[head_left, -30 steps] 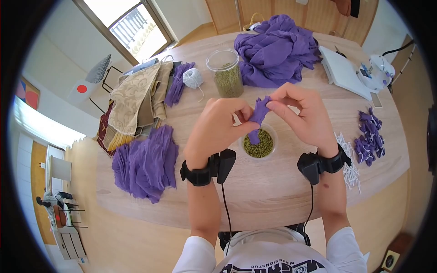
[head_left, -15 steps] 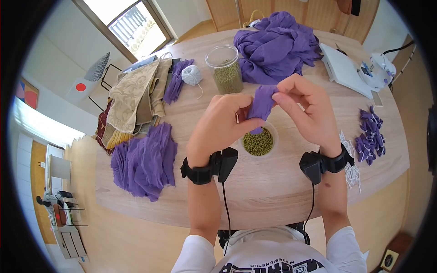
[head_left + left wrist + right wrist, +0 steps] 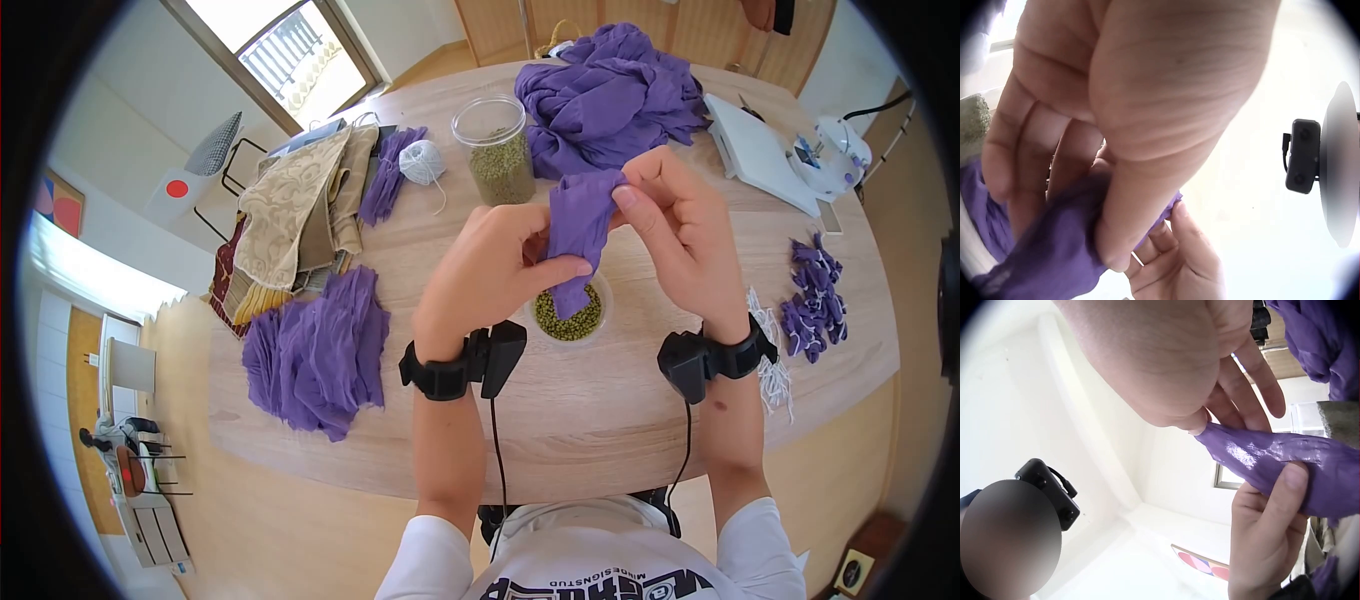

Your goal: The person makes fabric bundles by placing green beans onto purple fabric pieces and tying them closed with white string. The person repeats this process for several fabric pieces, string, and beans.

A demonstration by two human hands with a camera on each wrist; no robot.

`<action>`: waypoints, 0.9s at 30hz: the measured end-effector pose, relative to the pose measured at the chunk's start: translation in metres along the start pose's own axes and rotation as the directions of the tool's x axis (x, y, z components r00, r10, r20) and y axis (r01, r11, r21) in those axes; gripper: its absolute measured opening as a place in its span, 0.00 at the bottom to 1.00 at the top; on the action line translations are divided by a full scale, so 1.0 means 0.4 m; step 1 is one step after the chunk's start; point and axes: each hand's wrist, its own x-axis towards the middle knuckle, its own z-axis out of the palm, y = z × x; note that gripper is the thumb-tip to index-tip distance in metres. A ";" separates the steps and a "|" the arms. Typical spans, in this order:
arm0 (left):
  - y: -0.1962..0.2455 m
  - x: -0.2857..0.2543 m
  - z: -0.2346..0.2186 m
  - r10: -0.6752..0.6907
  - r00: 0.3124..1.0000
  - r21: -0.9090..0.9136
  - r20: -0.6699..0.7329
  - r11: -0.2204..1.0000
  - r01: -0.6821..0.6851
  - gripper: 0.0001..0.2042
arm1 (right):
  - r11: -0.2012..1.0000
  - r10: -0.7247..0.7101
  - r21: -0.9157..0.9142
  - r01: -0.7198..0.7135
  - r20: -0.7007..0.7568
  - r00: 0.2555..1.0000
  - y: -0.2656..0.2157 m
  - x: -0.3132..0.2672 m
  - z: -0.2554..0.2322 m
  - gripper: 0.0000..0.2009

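A strip of purple cloth (image 3: 580, 222) is stretched between both hands, its lower end hanging above a small clear tub of green beans (image 3: 568, 326). The left hand (image 3: 490, 270) grips the strip's middle between thumb and curled fingers. At the strip's upper right corner, the right hand (image 3: 685, 235) pinches the edge with thumb and index finger. In the left wrist view the cloth (image 3: 1060, 244) passes under the left thumb. The right wrist view shows the cloth (image 3: 1272, 456) taut, with the left thumb pressed on it.
Behind the hands stand a clear jar of green beans (image 3: 500, 165) and a heap of purple fabric (image 3: 610, 100). Purple pieces (image 3: 320, 355), patterned cloths (image 3: 295, 220) and a yarn ball (image 3: 421, 162) lie left. To the right are tied purple bundles (image 3: 812, 300), white strings (image 3: 768, 350) and a sewing machine (image 3: 832, 155).
The cloth strip has spread out wider and rises higher between the hands. The right hand has moved up and slightly right; the left hand keeps its grip.
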 end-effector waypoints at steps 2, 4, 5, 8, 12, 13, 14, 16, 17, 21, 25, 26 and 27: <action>-0.004 0.000 0.001 0.001 1.000 -0.020 0.004 1.000 -0.001 0.11 | 1.000 0.004 0.012 -0.004 0.010 1.000 0.001 -0.002 0.003 0.06; -0.018 0.002 0.002 0.009 1.000 -0.057 0.012 0.998 -0.008 0.11 | 1.000 0.006 0.028 -0.007 0.040 0.999 0.002 -0.009 0.006 0.10; -0.023 0.001 0.003 -0.005 1.000 -0.065 0.003 0.998 0.006 0.11 | 1.000 -0.017 0.000 0.017 0.068 0.998 -0.002 -0.007 0.009 0.11; -0.026 0.000 0.001 -0.025 1.000 -0.042 -0.013 0.999 0.025 0.11 | 0.992 -0.081 -0.086 0.094 0.142 0.987 0.003 0.001 0.010 0.14; -0.017 0.004 0.001 0.029 0.999 -0.028 -0.039 0.999 -0.030 0.11 | 0.977 -0.091 -0.179 0.117 0.143 0.986 0.030 0.001 -0.001 0.12; -0.019 0.006 0.003 0.048 0.997 -0.057 -0.052 0.997 -0.051 0.11 | 0.975 -0.078 -0.196 0.101 0.123 0.989 0.026 0.001 0.001 0.10; -0.019 0.006 0.003 0.045 0.998 -0.056 -0.044 0.997 -0.047 0.11 | 0.978 -0.078 -0.186 0.095 0.094 0.992 0.028 0.001 0.002 0.11; -0.019 0.005 0.003 0.039 0.999 -0.052 -0.026 0.998 -0.040 0.11 | 0.983 -0.077 -0.167 0.082 0.035 0.996 0.036 -0.002 0.006 0.11; -0.018 0.005 0.003 0.031 0.999 -0.047 -0.015 0.998 -0.032 0.11 | 0.986 -0.069 -0.149 0.071 0.024 0.997 0.039 -0.001 0.006 0.11; -0.035 0.007 0.005 0.003 1.000 -0.054 0.024 0.999 -0.001 0.12 | 0.993 -0.043 -0.106 0.043 0.001 0.999 0.041 0.002 0.003 0.11; -0.035 0.010 0.007 -0.021 0.999 -0.051 0.046 0.998 0.023 0.13 | 0.992 -0.093 -0.090 0.091 -0.025 0.995 0.051 0.001 0.001 0.10; -0.027 0.010 0.005 -0.033 0.998 -0.024 0.060 0.999 0.035 0.13 | 0.991 -0.101 -0.094 0.099 -0.020 0.995 0.049 0.002 0.000 0.09; -0.017 0.011 0.002 -0.046 0.996 0.004 0.074 0.999 0.045 0.14 | 0.989 -0.109 -0.097 0.107 -0.014 0.994 0.045 0.003 0.000 0.09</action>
